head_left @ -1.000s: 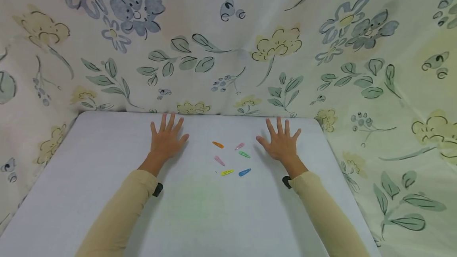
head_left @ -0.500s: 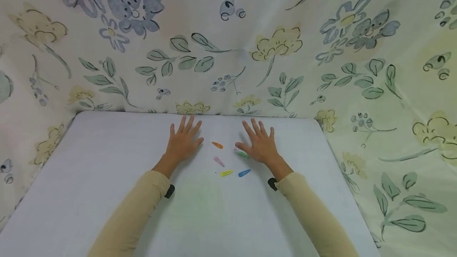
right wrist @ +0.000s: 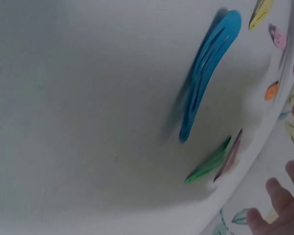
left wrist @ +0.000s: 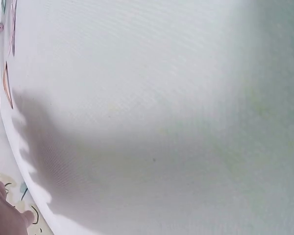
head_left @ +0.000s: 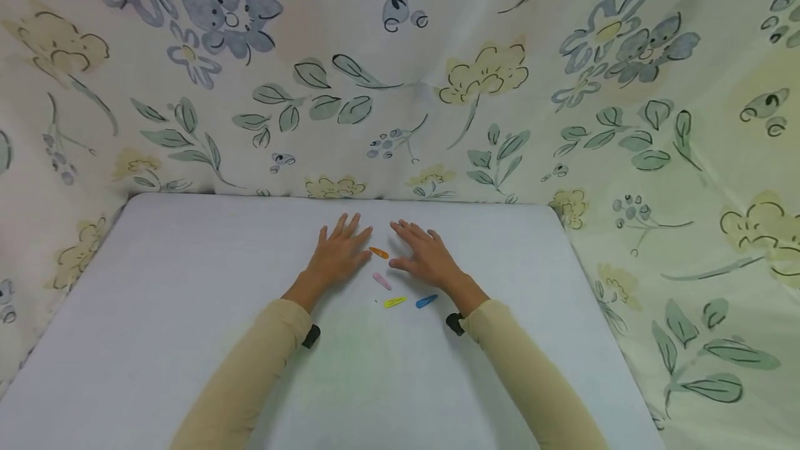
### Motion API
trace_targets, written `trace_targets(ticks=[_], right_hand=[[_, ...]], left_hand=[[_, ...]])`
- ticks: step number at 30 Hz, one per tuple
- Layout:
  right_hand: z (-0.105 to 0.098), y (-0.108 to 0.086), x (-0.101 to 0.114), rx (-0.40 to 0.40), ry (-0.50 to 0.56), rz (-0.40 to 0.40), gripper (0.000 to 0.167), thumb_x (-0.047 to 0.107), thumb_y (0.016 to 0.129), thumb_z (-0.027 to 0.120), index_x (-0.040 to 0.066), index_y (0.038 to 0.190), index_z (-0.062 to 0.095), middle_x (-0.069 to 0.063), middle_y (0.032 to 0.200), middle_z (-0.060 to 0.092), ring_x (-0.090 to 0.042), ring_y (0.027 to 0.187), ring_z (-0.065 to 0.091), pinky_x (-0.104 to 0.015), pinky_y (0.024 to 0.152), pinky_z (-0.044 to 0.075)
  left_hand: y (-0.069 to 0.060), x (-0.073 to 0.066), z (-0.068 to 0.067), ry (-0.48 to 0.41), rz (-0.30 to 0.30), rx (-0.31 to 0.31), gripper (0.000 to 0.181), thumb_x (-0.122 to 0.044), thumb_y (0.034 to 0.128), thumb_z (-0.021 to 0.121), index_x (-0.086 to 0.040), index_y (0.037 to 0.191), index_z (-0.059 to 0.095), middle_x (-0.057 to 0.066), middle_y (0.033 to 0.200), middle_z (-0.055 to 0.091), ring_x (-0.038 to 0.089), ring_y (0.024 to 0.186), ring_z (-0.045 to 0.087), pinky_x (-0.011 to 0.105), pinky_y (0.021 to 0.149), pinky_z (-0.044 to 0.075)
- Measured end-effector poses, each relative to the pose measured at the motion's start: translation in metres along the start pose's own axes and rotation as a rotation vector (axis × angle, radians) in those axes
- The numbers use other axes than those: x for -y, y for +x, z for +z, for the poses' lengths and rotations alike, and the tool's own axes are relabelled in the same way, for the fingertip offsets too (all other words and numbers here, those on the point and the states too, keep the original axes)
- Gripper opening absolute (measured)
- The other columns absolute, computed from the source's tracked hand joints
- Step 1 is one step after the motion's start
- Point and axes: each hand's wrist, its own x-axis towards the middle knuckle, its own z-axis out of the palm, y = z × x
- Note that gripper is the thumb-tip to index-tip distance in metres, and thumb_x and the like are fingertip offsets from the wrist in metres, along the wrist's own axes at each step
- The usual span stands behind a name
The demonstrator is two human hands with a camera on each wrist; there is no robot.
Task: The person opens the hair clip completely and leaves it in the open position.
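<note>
Several snap hair clips lie on the white table. Between my two hands are an orange hair clip (head_left: pixel 379 253) and a pink hair clip (head_left: pixel 382 281). Closer to me lie a yellow hair clip (head_left: pixel 395 302) and a blue hair clip (head_left: pixel 427 301). My left hand (head_left: pixel 338 255) has its fingers spread, thumb near the orange clip, and holds nothing. My right hand (head_left: pixel 428 255) hovers with fingers extended, hiding a green hair clip (right wrist: pixel 209 162) and a second pink hair clip (right wrist: pixel 229 157) from the head view; the right wrist view shows both.
A white table (head_left: pixel 187 283) spreads out around the clips. Behind its far edge hangs a flower-patterned cloth (head_left: pixel 400 103), which also runs down both sides. Each wrist carries a small black device, as on the right wrist (head_left: pixel 455 324).
Both hands have moved inward toward each other, the left going right and the right going left over the green and one pink clip. The clips stay put.
</note>
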Motion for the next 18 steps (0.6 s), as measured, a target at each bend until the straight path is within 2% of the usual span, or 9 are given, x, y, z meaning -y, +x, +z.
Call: trace_targets(ticks=[4,8,15,18], right_hand=[[0.004,0.004,0.002,0.003,0.145,-0.007,0.077,0.04,0.089,0.074,0.016,0.153,0.04,-0.005,0.153,0.045,-0.027,0.142,0.038,-0.049,0.116,0.028],[0.006,0.007,0.003,0.007,0.22,-0.008,0.067,0.032,0.088,0.076,0.011,0.146,0.05,-0.007,0.148,0.051,-0.028,0.139,0.043,-0.046,0.114,0.033],[0.009,0.013,0.007,0.043,0.224,0.029,0.051,0.028,0.089,0.076,0.012,0.136,0.061,-0.008,0.14,0.058,-0.028,0.136,0.046,-0.045,0.113,0.033],[0.011,0.017,0.008,0.031,0.222,0.019,0.046,0.024,0.089,0.076,0.009,0.131,0.065,-0.008,0.135,0.062,-0.027,0.133,0.05,-0.044,0.112,0.035]], left_hand=[[0.001,0.0,0.001,-0.029,0.019,0.008,0.051,-0.039,0.0999,0.058,-0.02,0.147,0.051,0.011,0.164,0.021,0.035,0.151,0.01,0.068,0.112,0.015],[0.003,0.001,0.002,-0.018,0.019,0.004,0.044,-0.038,0.0988,0.061,-0.019,0.139,0.061,0.013,0.162,0.024,0.036,0.151,0.013,0.068,0.111,0.018],[0.006,0.001,0.005,-0.055,-0.003,0.014,0.037,-0.035,0.0978,0.063,-0.018,0.131,0.067,0.016,0.16,0.029,0.037,0.151,0.013,0.067,0.112,0.017],[0.007,0.0,0.007,-0.071,-0.009,0.005,0.036,-0.034,0.0967,0.066,-0.018,0.129,0.069,0.017,0.159,0.032,0.037,0.15,0.014,0.066,0.112,0.018]])
